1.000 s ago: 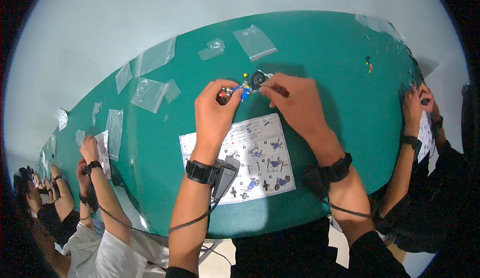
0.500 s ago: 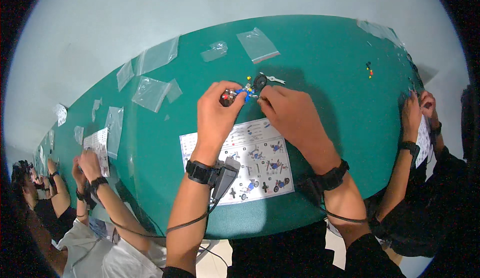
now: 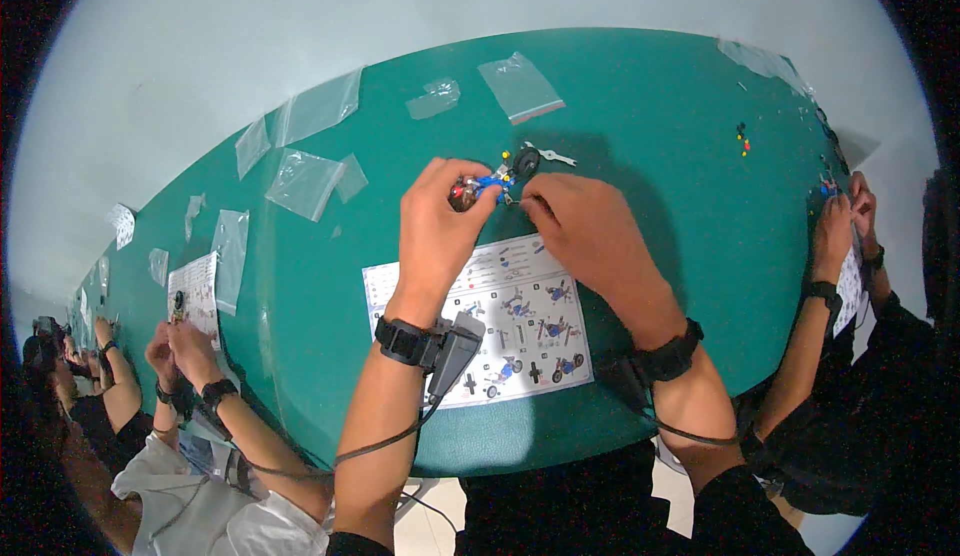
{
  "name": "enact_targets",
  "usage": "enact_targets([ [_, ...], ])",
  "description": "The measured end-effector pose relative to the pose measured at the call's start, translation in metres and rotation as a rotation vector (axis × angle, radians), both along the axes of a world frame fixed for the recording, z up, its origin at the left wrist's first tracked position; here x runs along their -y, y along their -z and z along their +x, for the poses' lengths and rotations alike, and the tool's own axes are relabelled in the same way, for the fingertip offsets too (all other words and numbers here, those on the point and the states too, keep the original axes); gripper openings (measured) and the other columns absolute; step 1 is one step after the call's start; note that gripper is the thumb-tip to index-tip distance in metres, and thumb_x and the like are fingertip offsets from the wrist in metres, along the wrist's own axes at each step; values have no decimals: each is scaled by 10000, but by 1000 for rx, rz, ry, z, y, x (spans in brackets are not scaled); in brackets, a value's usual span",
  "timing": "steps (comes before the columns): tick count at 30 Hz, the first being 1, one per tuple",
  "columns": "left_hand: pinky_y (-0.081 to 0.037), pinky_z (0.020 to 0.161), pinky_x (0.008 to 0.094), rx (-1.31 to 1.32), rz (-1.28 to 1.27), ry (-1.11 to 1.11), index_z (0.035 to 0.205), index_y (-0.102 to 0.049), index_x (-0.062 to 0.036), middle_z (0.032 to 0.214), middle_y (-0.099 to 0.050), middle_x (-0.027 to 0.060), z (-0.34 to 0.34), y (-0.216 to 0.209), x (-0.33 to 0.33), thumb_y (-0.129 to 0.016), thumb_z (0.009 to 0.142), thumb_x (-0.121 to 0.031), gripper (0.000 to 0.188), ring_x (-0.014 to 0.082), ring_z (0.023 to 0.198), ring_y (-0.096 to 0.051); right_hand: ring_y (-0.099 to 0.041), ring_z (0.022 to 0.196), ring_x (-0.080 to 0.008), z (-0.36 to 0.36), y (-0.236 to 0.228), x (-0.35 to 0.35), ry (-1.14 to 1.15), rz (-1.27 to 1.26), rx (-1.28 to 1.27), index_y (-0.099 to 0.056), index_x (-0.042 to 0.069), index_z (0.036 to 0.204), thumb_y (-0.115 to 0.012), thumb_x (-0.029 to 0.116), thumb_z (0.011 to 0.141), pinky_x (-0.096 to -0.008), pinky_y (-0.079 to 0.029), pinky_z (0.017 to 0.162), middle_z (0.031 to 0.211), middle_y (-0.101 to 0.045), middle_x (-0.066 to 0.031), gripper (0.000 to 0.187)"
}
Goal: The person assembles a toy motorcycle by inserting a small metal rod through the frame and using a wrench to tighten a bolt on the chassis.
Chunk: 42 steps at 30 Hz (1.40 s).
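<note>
My left hand (image 3: 440, 211) is closed round a small toy motorcycle (image 3: 492, 188) with blue, silver and red parts and tiny yellow pieces. A black wheel (image 3: 526, 163) shows at its far right end. Close by on the right, my right hand (image 3: 580, 218) has its thumb and forefinger pinched beside the blue part. Whatever is between those fingertips is too small to make out. Just behind the wheel lies a small grey wrench (image 3: 555, 155) on the table. Under my wrists rests a printed instruction sheet (image 3: 500, 396) with pictures of the motorcycle's assembly, partly hidden by my left forearm.
Clear plastic bags (image 3: 303, 184) lie scattered over the left and far parts of the green table (image 3: 640, 86). Small yellow, red and black pieces (image 3: 743, 140) sit at the far right. Other people's hands (image 3: 185, 354) work at both sides. Cables hang from my wristbands.
The motorcycle has tilted slightly in my left hand. My right fingertips remain pinched beside it. The left neighbour's hands have lowered, showing a small dark part above them.
</note>
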<state>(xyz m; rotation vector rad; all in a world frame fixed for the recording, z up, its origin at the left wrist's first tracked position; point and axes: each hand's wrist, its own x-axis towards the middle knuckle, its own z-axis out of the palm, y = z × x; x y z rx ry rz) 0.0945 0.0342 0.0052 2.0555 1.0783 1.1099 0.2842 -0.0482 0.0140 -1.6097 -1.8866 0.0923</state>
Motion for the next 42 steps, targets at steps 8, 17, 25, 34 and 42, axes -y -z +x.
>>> enact_targets([
  [8, -572, 795, 383, 24, 126, 8, 1106, -806, -9, 1057, -736, 137, 0, 0, -2, -889, 906, -36, 218, 290, 904, -724, -762, 907, -453, -7, -5, 3, 32, -58, -95, -715, 47, 1032, -677, 224, 1065, -581, -603, 791, 988, -782, -206, 184],
  [17, -572, 898, 367, 26, 62, 63, 1090, -802, -17, 1087, -775, 125, -1, 0, -1, -898, 891, -32, 222, 279, 1011, -745, -754, 923, -450, 1, 0, -6, 99, -80, -292, -741, 50, 1050, -719, 218, 1037, -566, -596, 797, 986, -772, -205, 171],
  [25, -587, 830, 383, 41, 150, 109, 1105, -812, -29, 1108, -745, 121, -3, 0, -2, -894, 882, -9, 238, 284, 972, -731, -736, 918, -415, 5, 7, -4, 113, -76, -123, -750, 47, 1027, -769, 194, 1000, -527, -577, 791, 1008, -735, -165, 151],
  [34, -598, 863, 383, 17, 143, 94, 1105, -812, -32, 1119, -735, 122, -2, -3, -1, -884, 871, 21, 250, 303, 1015, -740, -760, 936, -423, 10, 7, 0, 64, -94, -13, -724, 36, 1053, -722, 163, 1027, -546, -621, 791, 1060, -720, -173, 129],
  [42, -574, 914, 360, 40, 113, 102, 1125, -804, -46, 1138, -750, 118, -1, 1, -3, -869, 865, 38, 280, 280, 1060, -733, -762, 937, -437, 8, 7, 1, 99, -107, 9, -710, 30, 1082, -715, 145, 1029, -548, -633, 790, 1090, -719, -177, 127],
])
